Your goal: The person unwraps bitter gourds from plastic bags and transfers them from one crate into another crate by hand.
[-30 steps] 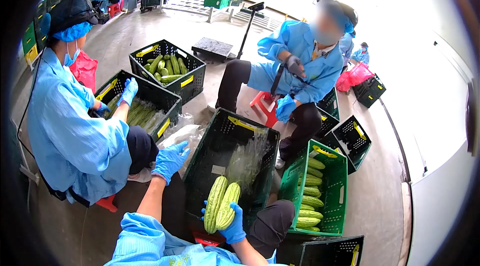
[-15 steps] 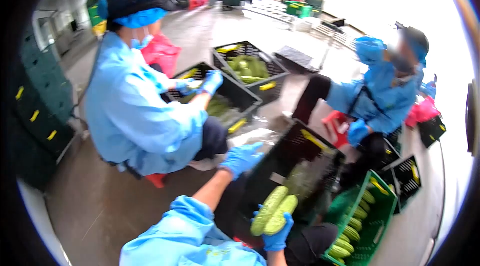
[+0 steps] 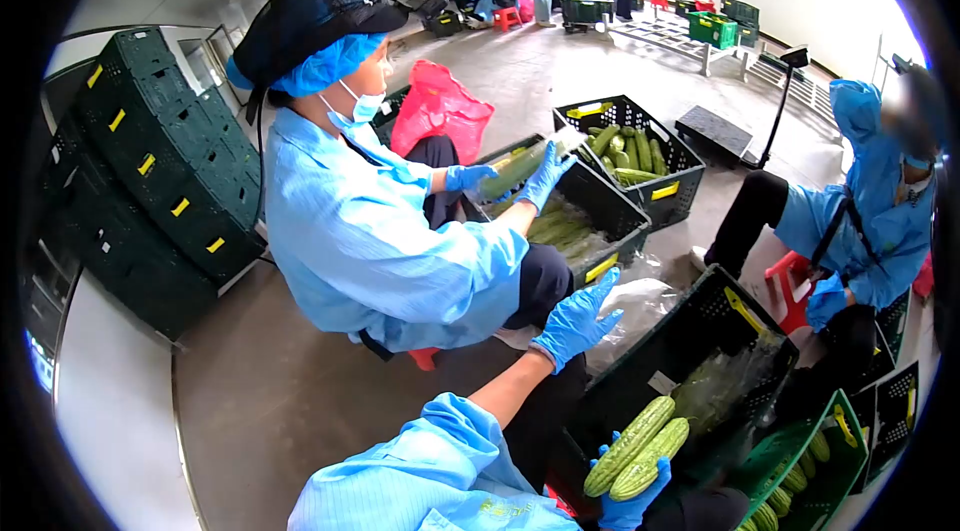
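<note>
My left hand (image 3: pixel 578 323), in a blue glove, is raised empty with fingers apart, beside clear plastic bags (image 3: pixel 640 306). Two pale green bumpy gourds (image 3: pixel 640 451) lie side by side in my right hand (image 3: pixel 632 509), whose gloved fingers wrap round them from below. They are over the near end of a dark crate (image 3: pixel 620 391), which has clear plastic film (image 3: pixel 725 381) inside. To the left, a co-worker (image 3: pixel 390 251) holds a bagged gourd (image 3: pixel 520 169) in both gloved hands above another crate.
A green crate of gourds (image 3: pixel 845 446) stands at lower right. Farther back are a crate of gourds (image 3: pixel 675 191), a platform scale (image 3: pixel 714 131) and a pink bag (image 3: pixel 440 116). Dark crates (image 3: pixel 160 171) are stacked at left. Another co-worker (image 3: pixel 870 221) sits at right.
The view has swung left, so crates and people appear farther right. The left co-worker's hands have come up with a bagged gourd. My right hand still holds the two gourds.
</note>
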Tool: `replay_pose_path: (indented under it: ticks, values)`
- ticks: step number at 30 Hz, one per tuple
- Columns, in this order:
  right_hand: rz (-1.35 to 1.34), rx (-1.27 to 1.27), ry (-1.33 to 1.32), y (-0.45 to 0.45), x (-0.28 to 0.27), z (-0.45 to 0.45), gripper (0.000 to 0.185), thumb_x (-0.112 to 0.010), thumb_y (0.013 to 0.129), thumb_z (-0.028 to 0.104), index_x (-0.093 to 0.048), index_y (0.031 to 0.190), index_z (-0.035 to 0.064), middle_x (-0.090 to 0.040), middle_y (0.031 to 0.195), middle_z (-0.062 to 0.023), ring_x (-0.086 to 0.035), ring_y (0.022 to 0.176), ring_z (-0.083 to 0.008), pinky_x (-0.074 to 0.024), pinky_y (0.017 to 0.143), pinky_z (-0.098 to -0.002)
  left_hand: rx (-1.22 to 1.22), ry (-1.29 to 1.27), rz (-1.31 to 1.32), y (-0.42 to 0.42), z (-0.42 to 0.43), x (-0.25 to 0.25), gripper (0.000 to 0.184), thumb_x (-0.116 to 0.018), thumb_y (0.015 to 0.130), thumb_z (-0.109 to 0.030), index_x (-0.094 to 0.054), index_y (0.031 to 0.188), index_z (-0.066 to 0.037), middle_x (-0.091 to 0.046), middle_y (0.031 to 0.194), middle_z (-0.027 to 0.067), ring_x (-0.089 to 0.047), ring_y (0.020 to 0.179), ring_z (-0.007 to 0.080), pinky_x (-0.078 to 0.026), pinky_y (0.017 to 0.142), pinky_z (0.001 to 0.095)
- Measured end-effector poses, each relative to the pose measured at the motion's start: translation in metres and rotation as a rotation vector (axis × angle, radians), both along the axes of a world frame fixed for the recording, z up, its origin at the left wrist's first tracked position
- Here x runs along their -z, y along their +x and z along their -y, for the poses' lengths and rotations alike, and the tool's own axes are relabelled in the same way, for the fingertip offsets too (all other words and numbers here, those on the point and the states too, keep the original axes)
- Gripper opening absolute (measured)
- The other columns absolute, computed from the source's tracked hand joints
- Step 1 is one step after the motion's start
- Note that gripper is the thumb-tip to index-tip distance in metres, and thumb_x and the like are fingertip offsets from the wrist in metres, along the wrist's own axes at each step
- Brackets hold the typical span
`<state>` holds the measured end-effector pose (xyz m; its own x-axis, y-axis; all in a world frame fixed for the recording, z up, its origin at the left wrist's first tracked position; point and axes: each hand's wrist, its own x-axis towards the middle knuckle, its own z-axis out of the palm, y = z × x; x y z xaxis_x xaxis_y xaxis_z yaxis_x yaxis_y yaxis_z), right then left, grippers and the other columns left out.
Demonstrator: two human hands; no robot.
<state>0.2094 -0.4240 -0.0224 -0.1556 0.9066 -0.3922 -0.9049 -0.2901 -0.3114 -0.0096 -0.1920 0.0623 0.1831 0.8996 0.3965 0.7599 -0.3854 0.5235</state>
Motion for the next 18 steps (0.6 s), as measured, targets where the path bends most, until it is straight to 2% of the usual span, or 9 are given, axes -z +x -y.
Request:
replay_pose_path:
  ticks: [2, 3, 4, 5, 6, 8, 9, 12, 18]
  values:
    - [0.014, -0.019, 0.011, 0.002, 0.002, -0.003, 0.092, -0.053, 0.080, 0.069, -0.034, 0.151, 0.0138, -0.052, 0.138, -0.0178, -0.062, 0.107, -0.0398, -0.0530, 0.084, -0.0618, 0.019, 0.283, 0.090, -0.002, -0.003, -0.003, 0.077, -0.069, 0.087, -0.034, -0.037, 0.152, -0.007, -0.057, 0.134, 0.0207, -0.058, 0.116, 0.0369, -0.047, 0.098, 0.0430]
    - [0.016, -0.031, 0.013, 0.003, 0.005, -0.003, 0.092, -0.052, 0.080, 0.070, -0.035, 0.151, 0.0142, -0.053, 0.138, -0.0173, -0.062, 0.107, -0.0387, -0.0537, 0.084, -0.0600, -0.032, 0.301, 0.008, -0.004, -0.001, -0.004, 0.079, -0.072, 0.085, -0.033, -0.037, 0.150, -0.004, -0.050, 0.143, 0.0198, -0.049, 0.129, 0.0360, -0.039, 0.108, 0.0432]
    - [0.017, -0.041, 0.017, 0.004, 0.005, -0.004, 0.091, -0.051, 0.080, 0.071, -0.036, 0.151, 0.0146, -0.053, 0.138, -0.0168, -0.063, 0.107, -0.0376, -0.0544, 0.084, -0.0582, -0.061, 0.307, -0.007, -0.003, 0.004, -0.012, 0.079, -0.072, 0.086, -0.035, -0.038, 0.151, -0.006, -0.045, 0.148, 0.0195, -0.043, 0.136, 0.0351, -0.032, 0.114, 0.0452]
    - [0.031, -0.103, 0.000, 0.009, -0.013, -0.003, 0.095, -0.058, 0.083, 0.058, -0.027, 0.153, 0.0023, -0.039, 0.152, -0.0204, -0.047, 0.130, -0.0415, -0.0368, 0.109, -0.0566, -0.085, 0.327, -0.026, -0.003, 0.008, -0.015, 0.080, -0.071, 0.086, -0.038, -0.037, 0.151, -0.006, -0.041, 0.150, 0.0203, -0.039, 0.139, 0.0363, -0.029, 0.116, 0.0466]
    - [0.208, -0.101, 0.009, 0.003, -0.029, -0.002, 0.093, -0.056, 0.083, 0.059, -0.030, 0.152, 0.0021, -0.044, 0.148, -0.0200, -0.049, 0.128, -0.0407, -0.0384, 0.107, -0.0557, -0.107, 0.343, -0.041, -0.002, 0.013, -0.015, 0.081, -0.071, 0.085, -0.040, -0.037, 0.151, -0.006, -0.038, 0.153, 0.0212, -0.035, 0.142, 0.0375, -0.025, 0.117, 0.0480]
    - [0.192, -0.092, 0.004, 0.004, -0.026, -0.002, 0.093, -0.055, 0.083, 0.059, -0.030, 0.152, 0.0025, -0.044, 0.148, -0.0196, -0.050, 0.127, -0.0402, -0.0402, 0.106, -0.0550, -0.091, 0.345, -0.037, 0.000, 0.017, -0.009, 0.083, -0.071, 0.085, -0.042, -0.036, 0.152, -0.006, -0.033, 0.155, 0.0218, -0.030, 0.145, 0.0386, -0.022, 0.119, 0.0496]
    - [0.202, -0.043, -0.062, 0.006, -0.002, -0.003, 0.091, -0.050, 0.080, 0.073, -0.037, 0.151, 0.0163, -0.055, 0.137, -0.0150, -0.064, 0.106, -0.0346, -0.0558, 0.084, -0.0546, -0.082, 0.352, -0.031, 0.000, 0.016, -0.007, 0.084, -0.071, 0.085, -0.044, -0.036, 0.152, -0.007, -0.031, 0.157, 0.0222, -0.027, 0.146, 0.0391, -0.021, 0.119, 0.0504]
    - [0.149, -0.087, -0.026, 0.005, -0.034, -0.004, 0.093, -0.054, 0.082, 0.059, -0.030, 0.152, 0.0028, -0.043, 0.149, -0.0191, -0.049, 0.127, -0.0401, -0.0398, 0.106, -0.0547, -0.042, 0.353, -0.030, 0.002, 0.011, -0.011, 0.087, -0.070, 0.085, -0.047, -0.034, 0.153, -0.006, -0.028, 0.158, 0.0223, -0.025, 0.147, 0.0392, -0.020, 0.119, 0.0509]
    - [0.142, -0.076, -0.022, 0.005, -0.029, -0.005, 0.094, -0.058, 0.081, 0.057, -0.028, 0.153, 0.0033, -0.039, 0.152, -0.0194, -0.049, 0.127, -0.0407, -0.0391, 0.106, -0.0539, -0.067, 0.399, -0.044, -0.001, -0.001, -0.048, 0.091, -0.069, 0.086, -0.048, -0.027, 0.155, -0.004, -0.022, 0.160, 0.0242, -0.018, 0.148, 0.0449, -0.015, 0.120, 0.0539]
